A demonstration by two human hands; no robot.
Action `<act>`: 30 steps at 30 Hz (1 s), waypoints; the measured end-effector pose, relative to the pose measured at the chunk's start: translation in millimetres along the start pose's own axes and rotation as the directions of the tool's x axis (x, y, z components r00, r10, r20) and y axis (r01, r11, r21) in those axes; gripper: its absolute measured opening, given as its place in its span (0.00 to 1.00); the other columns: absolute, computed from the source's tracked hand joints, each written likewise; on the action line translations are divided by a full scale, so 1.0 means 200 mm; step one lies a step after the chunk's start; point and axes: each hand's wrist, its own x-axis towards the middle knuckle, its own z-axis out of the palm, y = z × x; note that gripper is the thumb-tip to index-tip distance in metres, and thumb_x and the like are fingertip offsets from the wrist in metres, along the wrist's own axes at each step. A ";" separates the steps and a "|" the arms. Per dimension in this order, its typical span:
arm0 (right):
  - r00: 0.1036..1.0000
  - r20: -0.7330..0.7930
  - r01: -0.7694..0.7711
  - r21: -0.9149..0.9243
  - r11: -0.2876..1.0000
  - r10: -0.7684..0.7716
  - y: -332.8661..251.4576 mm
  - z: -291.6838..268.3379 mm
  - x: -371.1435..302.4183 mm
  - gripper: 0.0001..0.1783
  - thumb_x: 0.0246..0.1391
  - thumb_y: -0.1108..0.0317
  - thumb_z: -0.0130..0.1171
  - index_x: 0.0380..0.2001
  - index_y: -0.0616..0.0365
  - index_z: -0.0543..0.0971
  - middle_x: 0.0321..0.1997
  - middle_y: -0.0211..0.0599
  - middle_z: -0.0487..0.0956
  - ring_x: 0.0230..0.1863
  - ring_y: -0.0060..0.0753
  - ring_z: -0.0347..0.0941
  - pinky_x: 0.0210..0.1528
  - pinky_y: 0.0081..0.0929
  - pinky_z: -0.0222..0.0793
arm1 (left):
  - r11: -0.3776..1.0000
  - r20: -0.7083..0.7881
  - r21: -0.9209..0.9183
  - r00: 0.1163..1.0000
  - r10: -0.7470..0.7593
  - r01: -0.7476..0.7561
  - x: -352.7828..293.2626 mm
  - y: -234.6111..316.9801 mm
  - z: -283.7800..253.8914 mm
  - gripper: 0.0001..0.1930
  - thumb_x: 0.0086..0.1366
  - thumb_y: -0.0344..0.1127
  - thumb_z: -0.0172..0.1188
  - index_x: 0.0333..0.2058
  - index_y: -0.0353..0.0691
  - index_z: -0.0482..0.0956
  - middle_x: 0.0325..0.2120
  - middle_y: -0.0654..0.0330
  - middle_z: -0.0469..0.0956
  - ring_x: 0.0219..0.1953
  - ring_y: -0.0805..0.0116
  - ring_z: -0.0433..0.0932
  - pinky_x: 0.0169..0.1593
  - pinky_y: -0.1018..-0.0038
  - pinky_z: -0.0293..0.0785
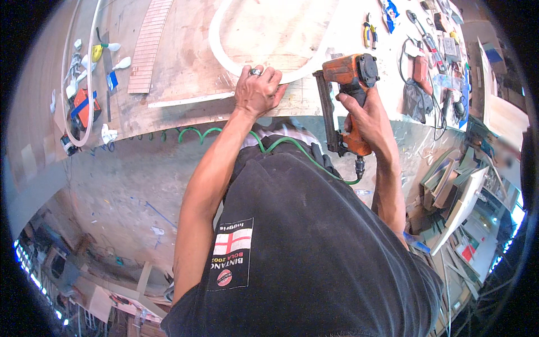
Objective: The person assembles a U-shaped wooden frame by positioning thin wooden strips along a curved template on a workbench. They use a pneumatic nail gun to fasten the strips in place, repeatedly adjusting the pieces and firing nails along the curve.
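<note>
With the left hand [258,90], nearer and curled nearly closed, knuckles up, holds the near bend of a white strip [214,42] looped lengthwise away over the workbench [185,53], and with the right hand [369,115], wrapped tight, grips an orange nail gun [339,70] upright just right of the bend.

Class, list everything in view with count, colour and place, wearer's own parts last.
Bench: 1, pale brown, across top
Curved strip: 1, white, bench centre
Slatted strip: 1, pinkish, bench left
Bent strip: 1, whitish, far left
Nail gun: 1, orange and black, right of centre
Hose: 1, green, from nail gun leftward
Pliers: 1, yellow and dark, upper right
Bag: 1, grey, bench's right end
Boards: several, mixed colours, lower right
Small tools and scraps: many, mixed colours, bench ends
Shirt: 1, black, bottom centre
Left hand: 1, bare, on curved strip
Right hand: 1, bare, holding nail gun
</note>
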 end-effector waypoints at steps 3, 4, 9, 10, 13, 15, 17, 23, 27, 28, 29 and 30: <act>0.999 0.015 -0.043 -0.018 0.999 0.043 -0.04 0.01 0.00 0.39 0.64 0.59 0.65 0.72 0.64 0.64 0.64 0.55 0.78 0.60 0.47 0.77 0.66 0.41 0.70 | 1.000 -0.010 -0.002 1.000 0.008 -0.008 0.00 0.00 0.01 0.13 0.58 0.46 0.74 0.35 0.46 0.84 0.31 0.63 0.80 0.37 0.63 0.81 0.46 0.61 0.69; 0.999 0.018 -0.047 -0.024 0.999 0.048 -0.04 0.01 0.00 0.39 0.64 0.59 0.65 0.72 0.64 0.64 0.63 0.55 0.78 0.60 0.47 0.77 0.65 0.41 0.70 | 1.000 -0.003 -0.001 1.000 0.008 -0.008 -0.01 0.00 0.01 0.13 0.58 0.46 0.74 0.35 0.46 0.84 0.31 0.63 0.79 0.37 0.63 0.81 0.46 0.61 0.68; 0.999 0.027 -0.032 -0.059 0.998 0.033 -0.06 0.02 0.00 0.39 0.65 0.58 0.65 0.72 0.64 0.63 0.61 0.54 0.79 0.57 0.47 0.78 0.63 0.39 0.71 | 1.000 -0.012 0.010 1.000 0.019 -0.019 0.00 -0.01 0.01 0.13 0.59 0.47 0.73 0.34 0.46 0.83 0.30 0.63 0.78 0.36 0.62 0.80 0.46 0.60 0.68; 0.996 0.045 -0.071 -0.051 0.996 0.074 -0.08 0.02 0.00 0.40 0.65 0.58 0.65 0.73 0.64 0.63 0.60 0.54 0.79 0.57 0.47 0.78 0.63 0.40 0.71 | 1.000 -0.014 0.010 1.000 0.018 -0.018 -0.01 -0.01 0.01 0.13 0.60 0.47 0.72 0.34 0.46 0.83 0.30 0.63 0.78 0.36 0.62 0.80 0.46 0.60 0.68; 0.971 0.110 -0.210 -0.027 0.977 0.212 -0.18 0.03 0.00 0.40 0.65 0.58 0.64 0.73 0.64 0.61 0.58 0.55 0.79 0.56 0.47 0.78 0.63 0.41 0.71 | 1.000 -0.018 0.010 1.000 0.012 -0.012 -0.01 -0.01 0.01 0.13 0.60 0.47 0.72 0.34 0.45 0.83 0.30 0.63 0.78 0.36 0.62 0.80 0.46 0.60 0.68; 0.978 0.119 -0.166 -0.044 0.985 0.170 -0.15 0.04 0.00 0.40 0.66 0.58 0.64 0.73 0.65 0.61 0.57 0.56 0.79 0.55 0.48 0.79 0.61 0.42 0.73 | 1.000 -0.022 0.010 1.000 0.012 -0.012 -0.01 -0.01 0.01 0.13 0.60 0.47 0.72 0.34 0.45 0.84 0.30 0.62 0.78 0.36 0.62 0.80 0.46 0.60 0.68; 0.991 0.111 -0.064 -0.097 0.993 0.074 -0.11 0.05 0.02 0.40 0.66 0.57 0.64 0.72 0.65 0.61 0.55 0.57 0.80 0.52 0.49 0.80 0.59 0.43 0.74 | 1.000 -0.030 0.009 0.999 0.016 -0.016 0.00 -0.01 0.02 0.13 0.60 0.47 0.72 0.33 0.45 0.84 0.29 0.62 0.78 0.36 0.62 0.80 0.46 0.60 0.68; 0.989 0.142 -0.028 -0.149 0.988 0.049 -0.15 0.07 0.04 0.39 0.65 0.57 0.64 0.71 0.65 0.62 0.55 0.60 0.80 0.52 0.52 0.81 0.57 0.45 0.75 | 1.000 -0.015 0.011 1.000 0.002 -0.002 -0.01 0.00 0.02 0.13 0.60 0.47 0.72 0.35 0.45 0.83 0.31 0.63 0.78 0.39 0.61 0.82 0.47 0.58 0.68; 0.980 0.166 -0.086 -0.136 0.987 0.109 -0.20 0.08 0.04 0.39 0.65 0.56 0.64 0.71 0.65 0.62 0.56 0.62 0.80 0.56 0.56 0.80 0.61 0.45 0.72 | 1.000 -0.025 0.013 1.000 0.005 -0.005 -0.02 0.00 0.02 0.14 0.59 0.47 0.72 0.35 0.45 0.83 0.31 0.62 0.78 0.42 0.61 0.82 0.47 0.58 0.68; 0.983 0.163 -0.063 -0.143 0.988 0.086 -0.19 0.08 0.04 0.39 0.65 0.56 0.64 0.71 0.65 0.62 0.56 0.62 0.80 0.56 0.57 0.80 0.61 0.45 0.73 | 1.000 -0.022 0.012 1.000 0.005 -0.005 -0.02 0.00 0.02 0.14 0.59 0.47 0.72 0.35 0.45 0.83 0.31 0.62 0.78 0.42 0.61 0.82 0.48 0.58 0.68; 0.985 0.159 -0.039 -0.149 0.988 0.063 -0.18 0.08 0.05 0.39 0.65 0.56 0.64 0.71 0.65 0.62 0.56 0.63 0.80 0.56 0.57 0.80 0.61 0.45 0.73 | 1.000 -0.020 0.011 1.000 0.005 -0.004 -0.02 0.00 0.03 0.14 0.59 0.47 0.71 0.35 0.45 0.83 0.31 0.62 0.78 0.42 0.61 0.82 0.48 0.58 0.68; 0.988 0.153 -0.007 -0.166 0.986 0.032 -0.17 0.08 0.05 0.40 0.66 0.56 0.64 0.71 0.65 0.61 0.56 0.63 0.80 0.55 0.58 0.80 0.61 0.45 0.73 | 1.000 -0.016 0.012 1.000 0.003 -0.003 -0.02 0.00 0.03 0.13 0.59 0.47 0.71 0.35 0.45 0.83 0.31 0.62 0.78 0.42 0.61 0.82 0.48 0.58 0.68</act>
